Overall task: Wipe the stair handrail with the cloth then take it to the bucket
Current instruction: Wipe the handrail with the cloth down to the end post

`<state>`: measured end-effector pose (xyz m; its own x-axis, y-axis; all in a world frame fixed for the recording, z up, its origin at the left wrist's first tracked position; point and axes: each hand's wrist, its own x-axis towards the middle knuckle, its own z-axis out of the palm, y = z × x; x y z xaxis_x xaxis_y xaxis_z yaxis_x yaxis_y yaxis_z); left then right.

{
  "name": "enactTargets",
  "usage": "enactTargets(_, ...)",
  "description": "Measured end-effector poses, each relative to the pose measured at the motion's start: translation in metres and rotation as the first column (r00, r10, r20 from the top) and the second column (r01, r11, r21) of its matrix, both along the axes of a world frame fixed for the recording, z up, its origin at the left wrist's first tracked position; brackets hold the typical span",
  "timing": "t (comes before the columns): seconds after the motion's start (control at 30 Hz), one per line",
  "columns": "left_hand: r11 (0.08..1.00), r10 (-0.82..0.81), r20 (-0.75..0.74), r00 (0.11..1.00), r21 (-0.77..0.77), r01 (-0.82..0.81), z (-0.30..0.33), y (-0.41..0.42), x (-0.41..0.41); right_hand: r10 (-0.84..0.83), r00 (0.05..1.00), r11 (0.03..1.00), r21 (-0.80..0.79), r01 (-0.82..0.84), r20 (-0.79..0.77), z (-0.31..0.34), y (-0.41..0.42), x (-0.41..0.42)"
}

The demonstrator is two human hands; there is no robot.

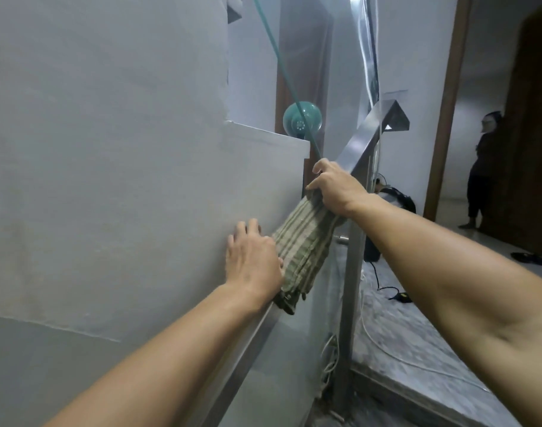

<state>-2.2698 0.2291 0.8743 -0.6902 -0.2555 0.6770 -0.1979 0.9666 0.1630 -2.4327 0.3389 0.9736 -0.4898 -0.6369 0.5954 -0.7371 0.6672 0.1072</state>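
A steel handrail (363,140) runs diagonally from bottom centre up to its angled end at the upper right. A beige-and-green striped cloth (303,246) is draped over the rail at mid-frame. My right hand (334,188) clutches the cloth's upper end against the rail. Lower down, my left hand (252,257) rests flat on the cloth's near edge, fingers spread toward the wall. No bucket is in sight.
A white wall (109,180) fills the left. Below the rail are a glass panel, a steel post (353,291) and loose cables on a marble floor (417,328). A teal lamp (302,123) sits on the wall ledge. A person (482,167) stands by a doorway at right.
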Motion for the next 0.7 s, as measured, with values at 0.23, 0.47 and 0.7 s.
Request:
enactTargets(0.23, 0.956, -0.292, 0.212, 0.933, 0.073, 0.283, -0.002, 0.01, -0.042, 0.019, 0.978, 0.999, 0.029, -0.013, -0.208, -0.006, 0.0, -0.019)
enactTargets(0.47, 0.97, -0.236, 0.279, 0.931, 0.123, 0.209, -0.015, 0.013, -0.053, 0.115, 0.991, 0.978, 0.185, -0.1, -0.073, -0.019, 0.019, -0.029)
enactTargets(0.7, 0.967, -0.239, 0.256, 0.937, 0.147, 0.207, -0.026, 0.011, -0.04, 0.1, 0.994, 0.965, 0.245, -0.089, -0.032, -0.028, 0.023, -0.027)
